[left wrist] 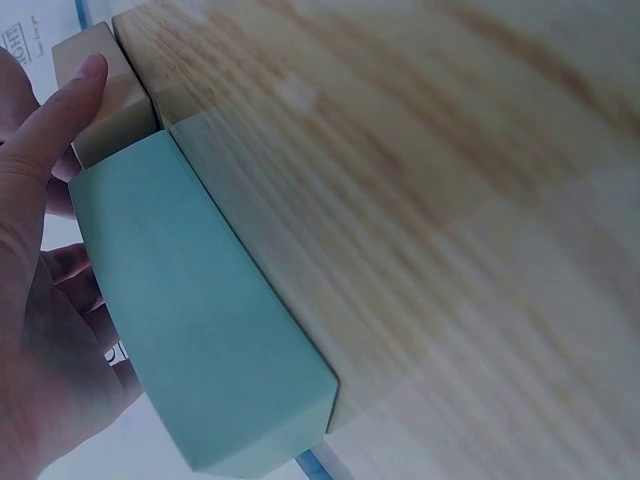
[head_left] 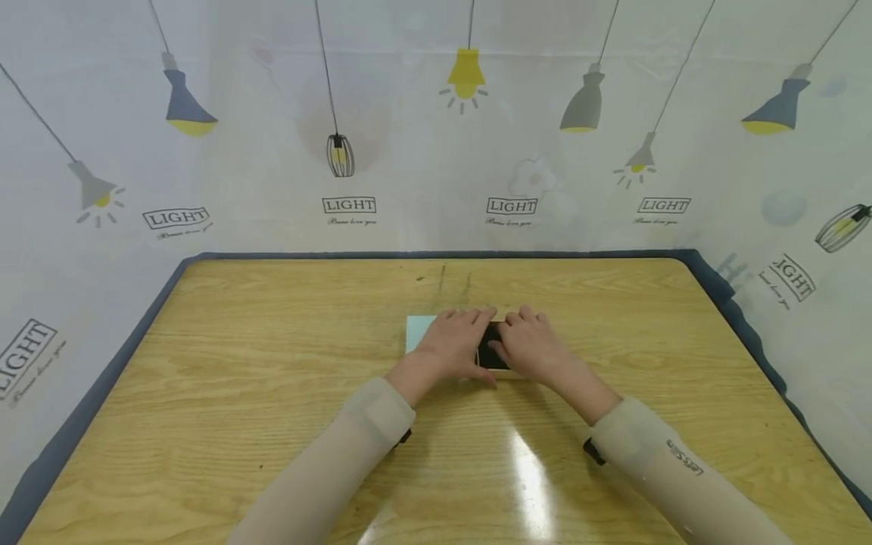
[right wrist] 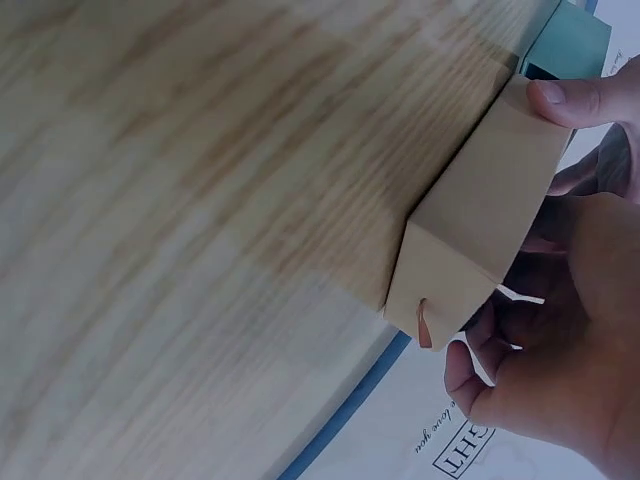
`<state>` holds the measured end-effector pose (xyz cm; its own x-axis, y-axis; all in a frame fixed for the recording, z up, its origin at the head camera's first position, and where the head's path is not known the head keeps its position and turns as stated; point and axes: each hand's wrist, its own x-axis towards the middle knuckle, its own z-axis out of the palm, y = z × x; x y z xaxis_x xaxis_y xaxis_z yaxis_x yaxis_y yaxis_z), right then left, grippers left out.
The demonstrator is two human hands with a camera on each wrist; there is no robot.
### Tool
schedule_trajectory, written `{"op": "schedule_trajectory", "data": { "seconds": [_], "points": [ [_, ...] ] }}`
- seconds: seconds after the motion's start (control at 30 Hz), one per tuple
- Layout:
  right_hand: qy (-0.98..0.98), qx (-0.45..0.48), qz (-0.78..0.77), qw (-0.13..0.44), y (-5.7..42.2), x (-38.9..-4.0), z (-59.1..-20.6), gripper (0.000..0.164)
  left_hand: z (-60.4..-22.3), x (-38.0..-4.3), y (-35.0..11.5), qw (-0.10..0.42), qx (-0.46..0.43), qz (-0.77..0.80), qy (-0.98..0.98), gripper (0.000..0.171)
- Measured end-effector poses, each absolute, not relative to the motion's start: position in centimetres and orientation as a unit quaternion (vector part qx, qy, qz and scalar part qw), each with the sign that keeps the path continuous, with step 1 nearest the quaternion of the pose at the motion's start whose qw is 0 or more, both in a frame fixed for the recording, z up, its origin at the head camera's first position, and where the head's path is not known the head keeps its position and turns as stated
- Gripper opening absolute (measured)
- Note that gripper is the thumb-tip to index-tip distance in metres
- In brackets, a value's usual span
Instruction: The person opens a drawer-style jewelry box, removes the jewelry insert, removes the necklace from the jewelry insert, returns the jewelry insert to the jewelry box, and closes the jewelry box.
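A long box lies on the wooden table, made of a teal part (left wrist: 210,290) and a beige drawer-like part (right wrist: 490,180) with a black inside (head_left: 492,356). My left hand (head_left: 455,344) spans the box where the two parts meet. Its thumb presses the near beige side in both wrist views, while its other fingers reach over toward the far side. Over the beige part's right end is my right hand (head_left: 534,348), its thumb bent above the black inside. Whether its fingertips grip anything is hidden. A small brown tab (right wrist: 424,322) shows on the beige end.
The wooden table (head_left: 272,363) stretches out around the box, with a dark blue border (head_left: 436,255) along its far edge. Behind it hangs a pale backdrop (head_left: 422,166) printed with lamps. Glare falls on the near tabletop.
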<state>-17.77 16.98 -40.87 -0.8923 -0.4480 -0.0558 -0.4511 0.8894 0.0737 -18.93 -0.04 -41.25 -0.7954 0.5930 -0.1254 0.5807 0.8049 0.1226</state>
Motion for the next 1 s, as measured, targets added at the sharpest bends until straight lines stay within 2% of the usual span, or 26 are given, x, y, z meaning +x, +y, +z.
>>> {"op": "schedule_trajectory", "data": {
  "seconds": [0.27, 0.47, 0.63, 0.77, 0.9, 1.0],
  "points": [
    [0.98, -0.191, -0.025, 0.042, 17.2, -17.8, -40.7, 0.047, -41.0, -18.8, 0.2, 0.08, 0.309, 0.029, 0.947, 0.115],
    [0.976, -0.175, -0.119, 0.052, 17.7, -18.4, -40.2, 0.045, -41.0, -18.8, 0.3, 0.082, 0.306, 0.027, 0.948, 0.119],
    [0.953, -0.182, -0.224, 0.093, 18.3, -18.8, -39.3, 0.034, -41.1, -18.7, 0.2, 0.082, 0.303, 0.027, 0.949, 0.124],
    [0.936, -0.199, -0.274, 0.099, 18.9, -18.9, -38.8, 0.025, -41.0, -18.8, 0.0, 0.087, 0.298, 0.048, 0.949, 0.127],
    [0.926, -0.207, -0.301, 0.092, 19.5, -18.9, -38.2, 0.023, -40.6, -19.0, -0.2, 0.077, 0.29, 0.081, 0.951, 0.122],
    [0.925, -0.201, -0.311, 0.083, 19.7, -18.9, -37.6, 0.023, -40.2, -19.3, -0.4, 0.081, 0.277, 0.152, 0.945, 0.109]
  ]
}}
